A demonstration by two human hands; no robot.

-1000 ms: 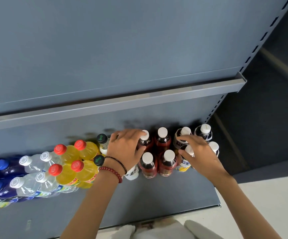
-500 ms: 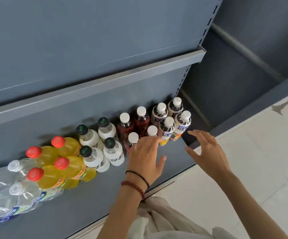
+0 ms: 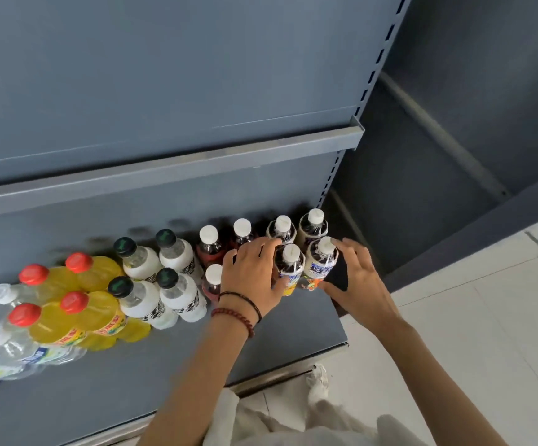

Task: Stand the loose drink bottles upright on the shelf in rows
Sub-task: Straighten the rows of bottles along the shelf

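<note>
Upright bottles stand in two rows on the grey shelf (image 3: pixel 126 384). From the left come clear water bottles (image 3: pixel 10 349), yellow drinks with red caps (image 3: pixel 97 275), milky bottles with dark caps (image 3: pixel 177 257), red drinks with white caps (image 3: pixel 209 246) and pale labelled bottles (image 3: pixel 313 224) at the right end. My left hand (image 3: pixel 250 278) lies over the front red drink, fingers spread, its thumb touching the front pale bottle (image 3: pixel 291 267). My right hand (image 3: pixel 356 284) cups the right side of the end bottle (image 3: pixel 322 263) with relaxed fingers.
An upper shelf edge (image 3: pixel 164 175) overhangs the bottles. The slotted upright post (image 3: pixel 332 178) stands right behind the end bottles. The shelf's right end (image 3: pixel 341 336) drops to a pale tiled floor (image 3: pixel 486 333). A darker shelf unit (image 3: pixel 454 140) stands to the right.
Half a second ago both hands hovered in front of the bottles, off them. They have moved forward and now bracket the two front pale bottles from either side.
</note>
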